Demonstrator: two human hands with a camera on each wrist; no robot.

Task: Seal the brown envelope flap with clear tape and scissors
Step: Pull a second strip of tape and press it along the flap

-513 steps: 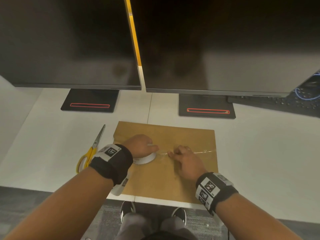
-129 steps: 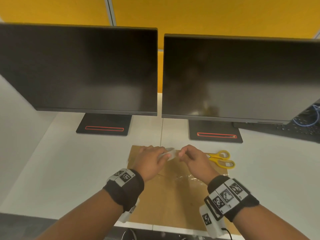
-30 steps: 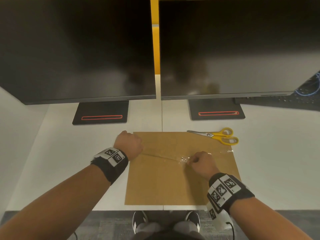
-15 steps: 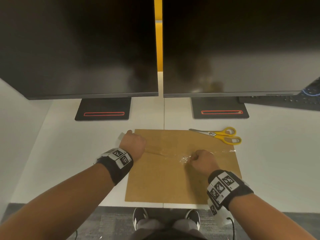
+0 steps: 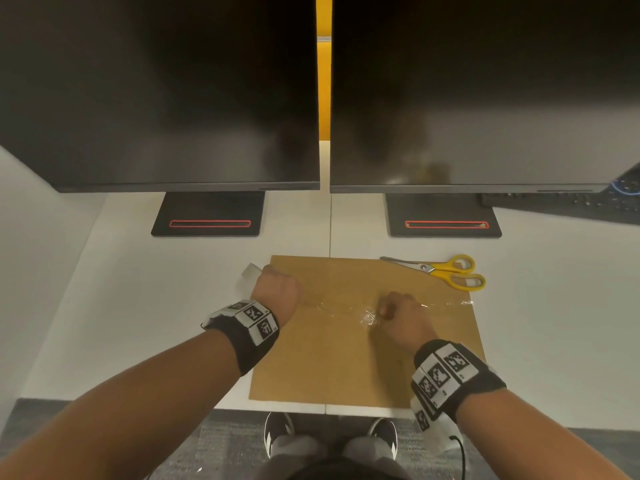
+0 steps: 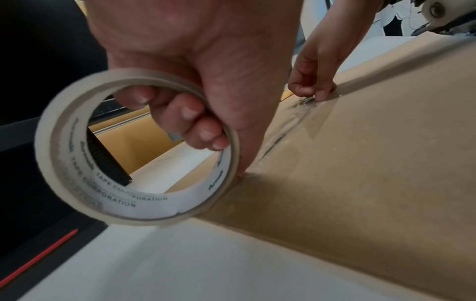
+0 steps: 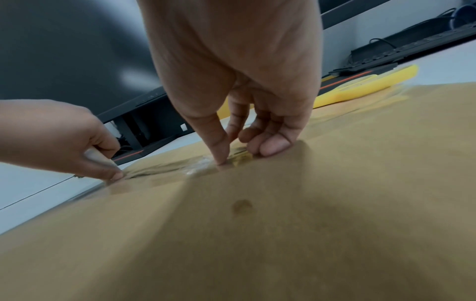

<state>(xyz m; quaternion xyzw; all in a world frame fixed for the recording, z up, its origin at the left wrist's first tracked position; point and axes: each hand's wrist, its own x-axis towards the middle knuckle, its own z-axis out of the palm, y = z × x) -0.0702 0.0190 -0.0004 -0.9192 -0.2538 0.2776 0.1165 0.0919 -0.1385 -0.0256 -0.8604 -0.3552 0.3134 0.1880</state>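
Note:
A brown envelope (image 5: 346, 362) lies flat on the white desk (image 5: 138, 306). My left hand (image 5: 277, 289) grips the clear tape roll (image 6: 136, 148) with fingers curled through its core, at the envelope's left edge; its thumb presses the envelope (image 6: 360, 163). A strip of clear tape (image 5: 332, 306) runs from the roll along the flap to my right hand (image 5: 398, 313). That hand's thumb and curled fingers pinch the strip's crumpled end (image 7: 206, 163) down on the envelope (image 7: 283, 224). Yellow-handled scissors (image 5: 446, 271) lie shut across the envelope's far right corner, untouched.
Two dark monitors (image 5: 159, 91) (image 5: 485, 91) on black stands (image 5: 207, 216) overhang the back of the desk. A black keyboard (image 5: 571, 206) sits at the far right. The desk's front edge (image 5: 325, 407) runs just below the envelope, with my shoes beyond it.
My left hand has drawn the tape roll leftward to the envelope's left edge, so the roll now shows past it. My right hand has stayed pressing the tape end.

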